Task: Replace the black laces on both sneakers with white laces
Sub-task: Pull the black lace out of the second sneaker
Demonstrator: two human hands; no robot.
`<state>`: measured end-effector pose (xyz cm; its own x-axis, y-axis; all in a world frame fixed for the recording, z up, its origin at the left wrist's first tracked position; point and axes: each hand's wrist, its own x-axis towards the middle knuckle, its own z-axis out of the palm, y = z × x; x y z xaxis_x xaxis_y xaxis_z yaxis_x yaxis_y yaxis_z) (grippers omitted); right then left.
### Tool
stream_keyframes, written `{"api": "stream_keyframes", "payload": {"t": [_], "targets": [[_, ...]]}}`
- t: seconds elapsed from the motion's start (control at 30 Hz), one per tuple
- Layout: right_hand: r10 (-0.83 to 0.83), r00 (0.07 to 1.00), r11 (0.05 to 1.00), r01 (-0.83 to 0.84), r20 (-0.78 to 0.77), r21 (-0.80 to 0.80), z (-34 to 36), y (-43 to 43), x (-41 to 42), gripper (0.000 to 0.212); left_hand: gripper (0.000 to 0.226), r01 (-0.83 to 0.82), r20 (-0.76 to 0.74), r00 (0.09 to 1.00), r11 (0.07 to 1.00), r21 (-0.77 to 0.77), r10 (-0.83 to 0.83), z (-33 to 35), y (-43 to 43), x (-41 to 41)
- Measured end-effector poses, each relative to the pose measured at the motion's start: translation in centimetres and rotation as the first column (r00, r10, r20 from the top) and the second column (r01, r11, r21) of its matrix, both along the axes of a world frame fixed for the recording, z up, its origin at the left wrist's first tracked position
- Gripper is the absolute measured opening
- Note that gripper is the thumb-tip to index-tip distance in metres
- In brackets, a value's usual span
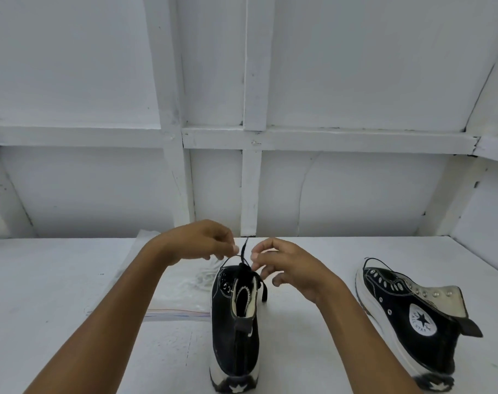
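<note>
Both hands meet over the near sneaker (235,322), which stands upright on the tabletop (57,268) just below them, heel toward the person. The left hand (202,243) has its fingers curled, the tips pinching the black lace (243,251) where it rises from the shoe's front. The right hand (287,268) faces it, thumb and forefinger nipped in on the same lace from the other side. One loose end hangs down the shoe's flank, just under the right hand.

Under the left hand and wrist lies a clear plastic bag (162,282) with white laces (205,280) bunched inside it. Well off to the right of the right hand, the second sneaker (407,317) lies on its side, its eyelets bare.
</note>
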<state>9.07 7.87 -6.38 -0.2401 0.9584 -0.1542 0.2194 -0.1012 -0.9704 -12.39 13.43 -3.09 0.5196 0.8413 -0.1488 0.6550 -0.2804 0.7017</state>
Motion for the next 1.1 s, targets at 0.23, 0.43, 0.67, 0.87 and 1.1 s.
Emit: {"api": "stream_keyframes", "payload": {"t": [0.23, 0.43, 0.67, 0.87, 1.1], "targets": [[0.060, 0.983, 0.998, -0.057, 0.176, -0.022, 0.1, -0.2, -0.6, 0.013, 0.018, 0.179, -0.040, 0.983, 0.984, -0.012, -0.179, -0.4, -2.2, 0.8], [-0.004, 0.998, 1.000, 0.004, -0.067, -0.001, -0.3, -0.3, -0.8, 0.014, 0.011, 0.063, 0.016, 0.998, 0.998, 0.005, -0.063, -1.1, -3.0, 1.8], [0.053, 0.994, 0.998, -0.051, -0.096, 0.022, 0.1, -0.9, -1.0, 0.033, 0.029, -0.061, 0.433, 0.890, 0.979, -0.193, 0.141, -2.2, -3.2, 1.3], [-0.166, 0.957, 0.974, 0.120, 0.239, 0.194, -0.2, -0.4, -2.3, 0.024, 0.045, -0.009, 0.700, 0.643, 0.917, -0.399, 0.311, -2.7, -3.4, 1.5], [-0.371, 0.862, 0.906, 0.254, 0.346, 0.339, -2.1, 0.2, -1.4, 0.017, 0.039, -0.026, 0.811, 0.435, 0.905, -0.424, 0.392, -1.9, -2.8, 0.7]]}}
